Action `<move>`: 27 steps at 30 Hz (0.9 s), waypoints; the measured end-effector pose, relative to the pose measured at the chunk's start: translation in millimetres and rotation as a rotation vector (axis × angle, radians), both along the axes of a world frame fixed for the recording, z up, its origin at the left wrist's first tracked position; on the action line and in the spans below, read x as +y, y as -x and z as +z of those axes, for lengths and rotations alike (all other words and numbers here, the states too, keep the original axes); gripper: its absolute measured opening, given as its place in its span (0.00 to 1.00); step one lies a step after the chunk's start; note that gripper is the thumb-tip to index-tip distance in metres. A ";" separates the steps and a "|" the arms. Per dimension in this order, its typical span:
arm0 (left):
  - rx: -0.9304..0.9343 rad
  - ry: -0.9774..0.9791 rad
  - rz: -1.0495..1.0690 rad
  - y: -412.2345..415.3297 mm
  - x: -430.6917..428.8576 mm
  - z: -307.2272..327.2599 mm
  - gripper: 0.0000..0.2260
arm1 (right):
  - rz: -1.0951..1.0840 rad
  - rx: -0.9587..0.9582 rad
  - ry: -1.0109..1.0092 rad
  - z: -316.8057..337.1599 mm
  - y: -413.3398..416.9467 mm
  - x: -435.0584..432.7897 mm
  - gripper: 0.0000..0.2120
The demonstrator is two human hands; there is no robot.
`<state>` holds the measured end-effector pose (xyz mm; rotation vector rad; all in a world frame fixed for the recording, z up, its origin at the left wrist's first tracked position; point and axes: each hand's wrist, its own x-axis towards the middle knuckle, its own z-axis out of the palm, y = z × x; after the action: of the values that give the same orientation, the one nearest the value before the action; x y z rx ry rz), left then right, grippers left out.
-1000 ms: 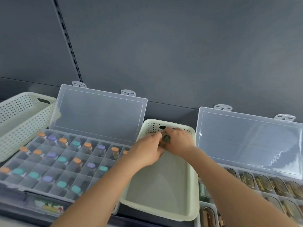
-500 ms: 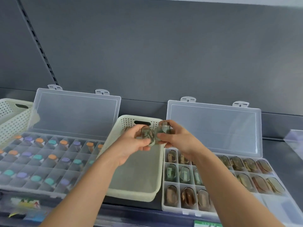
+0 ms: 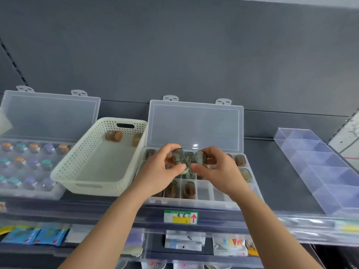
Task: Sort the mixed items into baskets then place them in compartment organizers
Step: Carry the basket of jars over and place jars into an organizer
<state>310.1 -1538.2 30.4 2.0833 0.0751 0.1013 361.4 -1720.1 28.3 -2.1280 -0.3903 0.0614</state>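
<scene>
A small clear jar (image 3: pixel 177 156) is pinched between the thumb and curled fingers of the left hand (image 3: pixel 161 172); a second jar (image 3: pixel 201 157) is gripped likewise by the right hand (image 3: pixel 216 170); both are held close together just right of the cream basket (image 3: pixel 91 186), above the open organizer (image 3: pixel 194 203), probably so that each may be lowered into a free compartment; two corked jars (image 3: pixel 114 135) are left at the basket's far end; half a second earlier the hands were over the basket's right rim, and have since been carried rightwards, clear of it.
</scene>
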 end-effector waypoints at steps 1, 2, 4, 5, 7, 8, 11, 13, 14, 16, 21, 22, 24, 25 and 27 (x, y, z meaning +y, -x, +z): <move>-0.010 -0.033 -0.003 3.4 -10.9 -1.1 0.19 | -0.010 -0.038 0.035 -2.0 3.4 -10.1 0.16; -0.022 -0.065 -0.009 6.4 -21.3 -2.3 0.20 | -0.020 -0.067 0.059 -3.3 6.8 -19.5 0.16; -0.054 -0.137 -0.040 11.5 -39.9 -5.3 0.21 | -0.031 -0.093 0.077 -5.4 13.7 -35.9 0.19; -0.065 -0.188 -0.056 13.7 -47.6 -7.1 0.22 | -0.031 -0.101 0.085 -7.0 16.6 -43.0 0.21; -0.078 -0.296 -0.085 16.3 -59.6 -10.7 0.23 | -0.026 -0.118 0.132 -11.1 21.1 -54.3 0.21; -0.079 -0.338 -0.097 16.0 -64.2 -12.3 0.24 | -0.024 -0.124 0.164 -13.4 22.4 -58.5 0.21; -0.065 -0.471 -0.120 13.5 -73.9 -16.7 0.26 | -0.036 -0.109 0.233 -21.4 23.6 -66.2 0.21; -0.053 -0.562 -0.119 9.5 -76.0 -22.0 0.26 | -0.042 -0.097 0.279 -26.7 23.7 -67.1 0.22; -0.040 -0.589 -0.119 7.2 -76.0 -24.8 0.26 | -0.040 -0.098 0.308 -29.0 23.5 -66.6 0.24; -0.006 -0.612 -0.127 3.0 -75.7 -29.7 0.26 | -0.034 -0.106 0.373 -32.5 22.2 -65.0 0.25; 0.073 -0.675 -0.174 -5.2 -73.4 -35.6 0.27 | -0.011 -0.022 0.508 -38.2 16.1 -64.2 0.25; 0.077 -0.701 -0.191 -6.7 -72.5 -36.1 0.27 | -0.003 -0.009 0.524 -39.1 14.8 -64.3 0.25; 0.080 -0.758 -0.221 -9.2 -70.9 -36.9 0.26 | 0.009 -0.003 0.544 -40.2 12.4 -64.3 0.24; 0.079 -0.780 -0.229 -10.1 -70.4 -37.1 0.26 | 0.008 -0.006 0.545 -40.4 11.4 -64.2 0.24; 0.073 -0.814 -0.240 -11.4 -70.2 -37.3 0.25 | 0.002 -0.024 0.539 -41.1 10.1 -64.3 0.23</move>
<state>321.5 -1608.4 -6.9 2.8883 -0.2065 -0.1123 351.3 -1784.4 -12.8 -2.6614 -0.4234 0.1572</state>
